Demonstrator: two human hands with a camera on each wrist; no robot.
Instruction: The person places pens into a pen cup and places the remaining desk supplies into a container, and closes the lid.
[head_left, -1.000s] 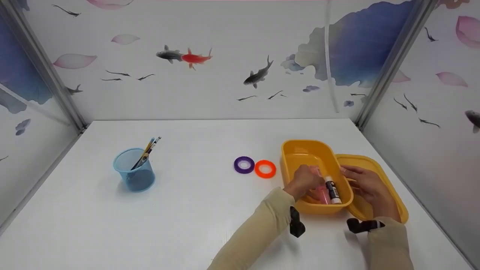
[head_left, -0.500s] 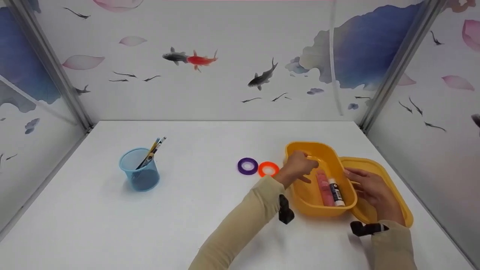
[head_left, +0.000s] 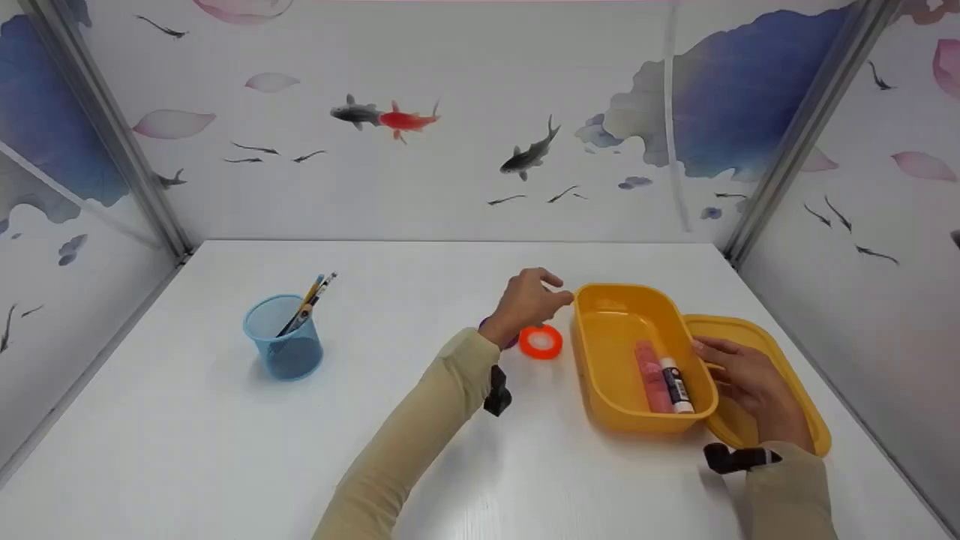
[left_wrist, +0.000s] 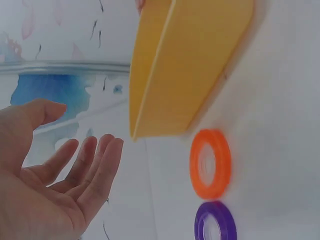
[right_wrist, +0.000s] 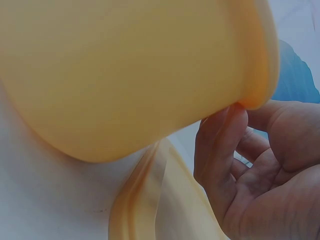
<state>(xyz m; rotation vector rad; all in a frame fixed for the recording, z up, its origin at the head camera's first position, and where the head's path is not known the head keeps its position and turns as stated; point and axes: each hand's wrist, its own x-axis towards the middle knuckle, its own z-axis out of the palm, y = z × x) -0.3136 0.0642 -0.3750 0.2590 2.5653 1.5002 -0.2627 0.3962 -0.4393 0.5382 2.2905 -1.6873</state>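
Observation:
My left hand (head_left: 528,301) is raised left of the yellow plastic box (head_left: 615,360), apart from it, above the tape rolls. Its fingers are loosely bent and hold nothing in the left wrist view. My right hand (right_wrist: 270,165) pinches the box's rim at its right side. Inside the box lie a pink oblong thing (head_left: 654,379) and, beside it, a glue stick (head_left: 677,386) with a black label and white ends. An orange tape roll (head_left: 556,342) lies left of the box. A purple tape roll (left_wrist: 230,227) is mostly hidden by my left wrist in the head view.
The yellow lid (head_left: 806,420) lies under my right hand, next to the box. A blue mesh pen cup (head_left: 294,358) with brushes and a pencil (head_left: 309,292) stands at the left of the white table (head_left: 225,465). Patterned walls rise along the back and sides.
My left hand has let go of the pink thing, come up out of the box and moved left over the tape rolls. The right hand stays at the box's rim.

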